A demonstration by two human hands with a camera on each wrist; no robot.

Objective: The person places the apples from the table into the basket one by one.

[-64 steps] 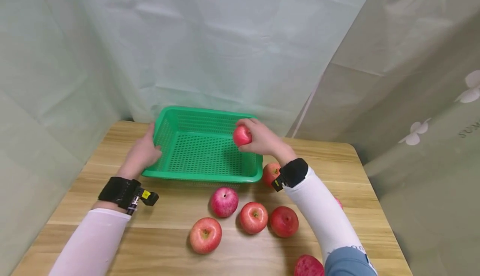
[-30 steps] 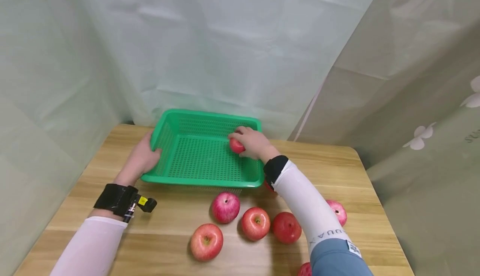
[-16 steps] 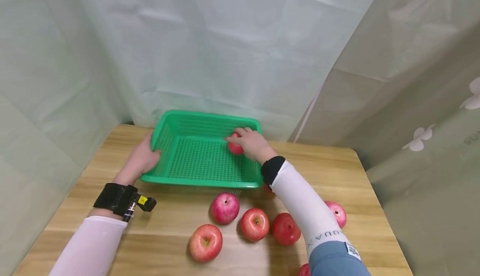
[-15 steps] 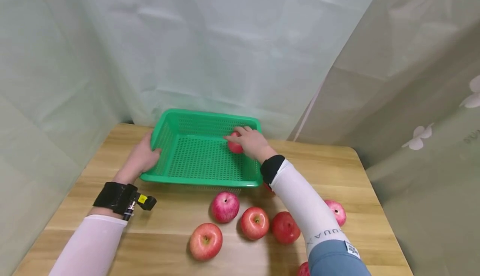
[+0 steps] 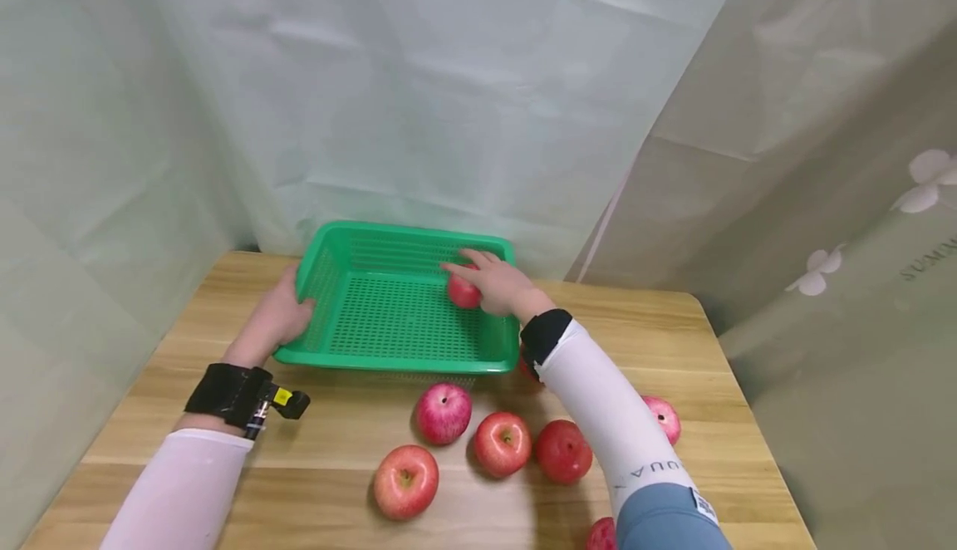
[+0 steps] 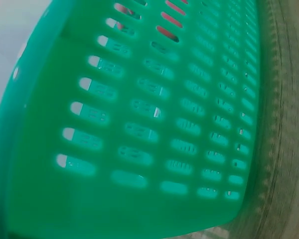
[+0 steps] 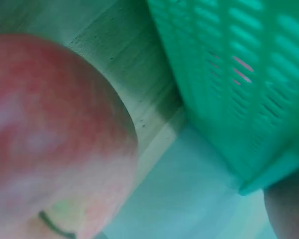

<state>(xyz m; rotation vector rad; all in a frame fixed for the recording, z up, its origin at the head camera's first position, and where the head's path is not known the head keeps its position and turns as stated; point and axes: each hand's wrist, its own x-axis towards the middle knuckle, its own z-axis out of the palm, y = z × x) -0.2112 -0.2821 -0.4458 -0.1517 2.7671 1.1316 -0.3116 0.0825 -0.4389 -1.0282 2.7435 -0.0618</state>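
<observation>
My left hand (image 5: 280,315) grips the left rim of a green plastic basket (image 5: 396,365), thumb over the inner side. In the left wrist view, the basket's slotted wall (image 6: 124,119) fills most of the picture. My right hand (image 5: 503,286) reaches over the basket's right end. Its fingers (image 5: 458,271) are stretched out above a red apple (image 5: 464,291) that sits inside near the right wall. The right wrist view has another apple (image 7: 55,129) very near the camera, outside the basket wall (image 7: 224,74).
In front of the basket, several apples lie on the wooden table (image 5: 314,483), among them a dark pink one (image 5: 444,413) and a pale red one (image 5: 406,482). Another apple (image 5: 662,419) is partly behind the right sleeve. A pale curtain (image 5: 419,101) hangs behind the table.
My right hand has lowered the apple from above the right rim into the basket, and its fingers have since spread off it. The left hand keeps its grip on the rim.
</observation>
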